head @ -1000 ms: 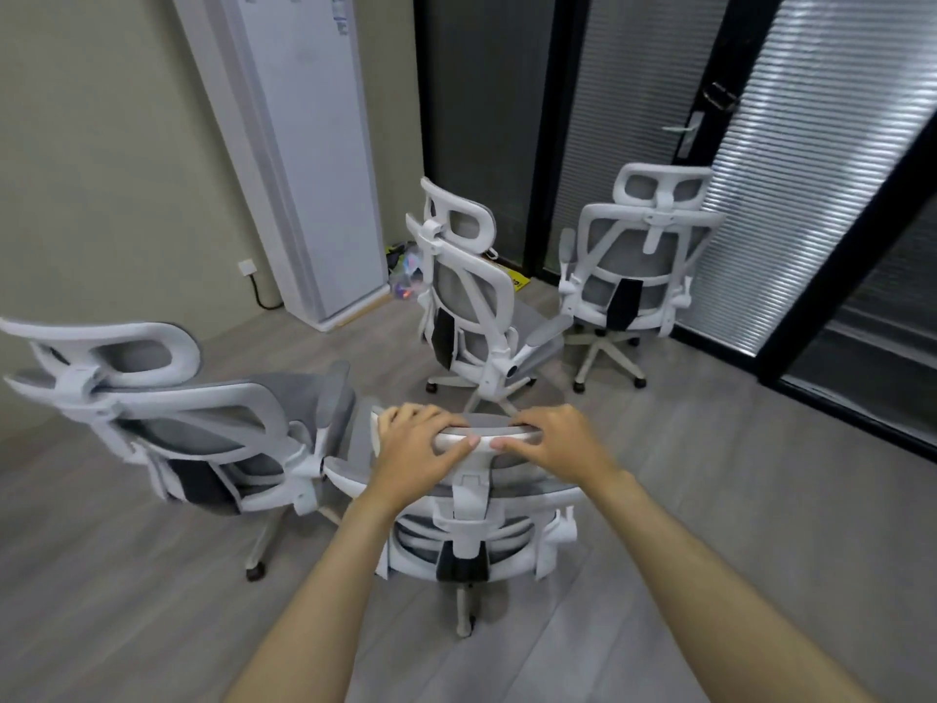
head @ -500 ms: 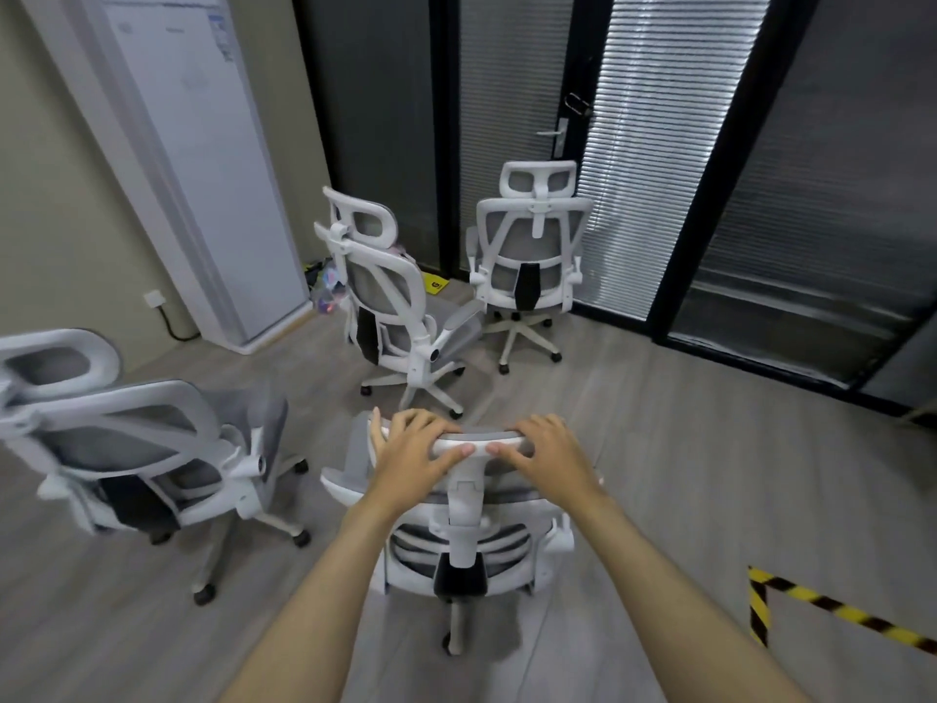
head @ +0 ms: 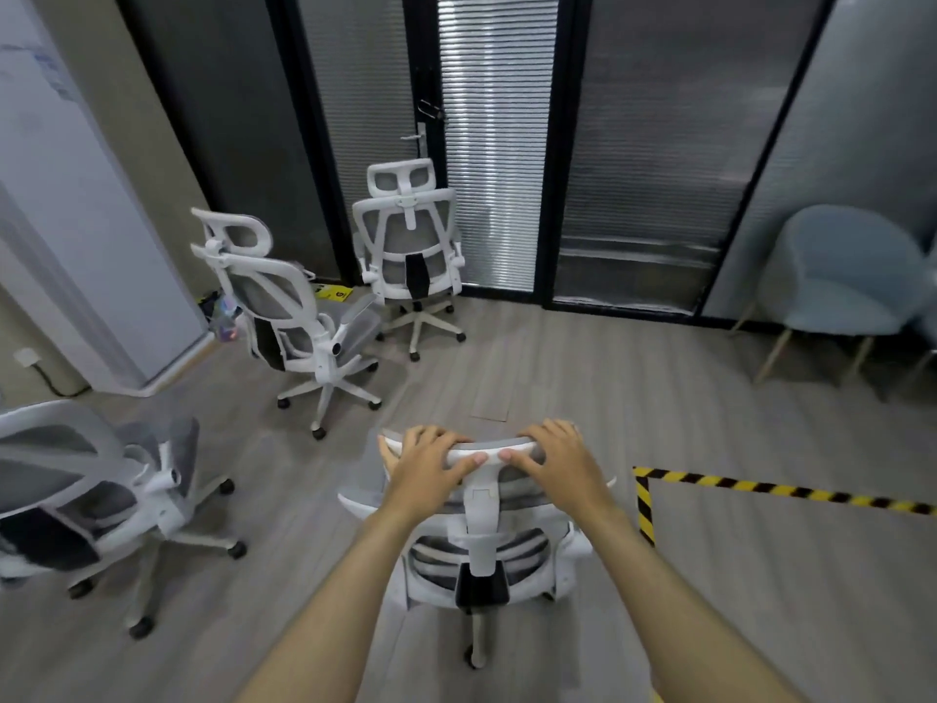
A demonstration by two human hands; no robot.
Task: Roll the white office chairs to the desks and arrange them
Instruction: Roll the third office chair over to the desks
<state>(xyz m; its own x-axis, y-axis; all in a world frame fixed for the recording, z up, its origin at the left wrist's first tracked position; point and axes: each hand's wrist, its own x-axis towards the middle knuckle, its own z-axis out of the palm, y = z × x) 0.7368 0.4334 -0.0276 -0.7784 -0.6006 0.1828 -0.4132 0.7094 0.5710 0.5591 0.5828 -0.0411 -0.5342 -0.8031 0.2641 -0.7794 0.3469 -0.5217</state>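
The nearest white office chair (head: 481,530) stands at the lower middle of the frame, seen from behind, its back toward the camera and its wheels on the grey wooden floor (head: 583,378). Both hands hold the top of its headrest (head: 489,449). The left hand (head: 426,471) lies over the left half, fingers curled over the top edge and a little spread, thumb on the near face. The right hand (head: 555,461) lies over the right half in the same way, fingers wrapped over the rim and thumb pointing inward, so that the two thumbs nearly meet at the middle of the headrest.

Three more white chairs stand apart from it. One (head: 91,504) is at the lower left edge of the frame, partly cut off and blurred. Another (head: 284,307) stands left of centre, turned sideways. The third (head: 413,246) stands at the upper middle, close to a dark glass door (head: 497,144) with slatted blinds.

A tall white cabinet (head: 76,220) fills the upper left. A pale blue armchair (head: 841,291) sits at the right edge by the glass wall. Yellow and black striped tape (head: 760,487) marks a corner on the floor, just right of the held chair.
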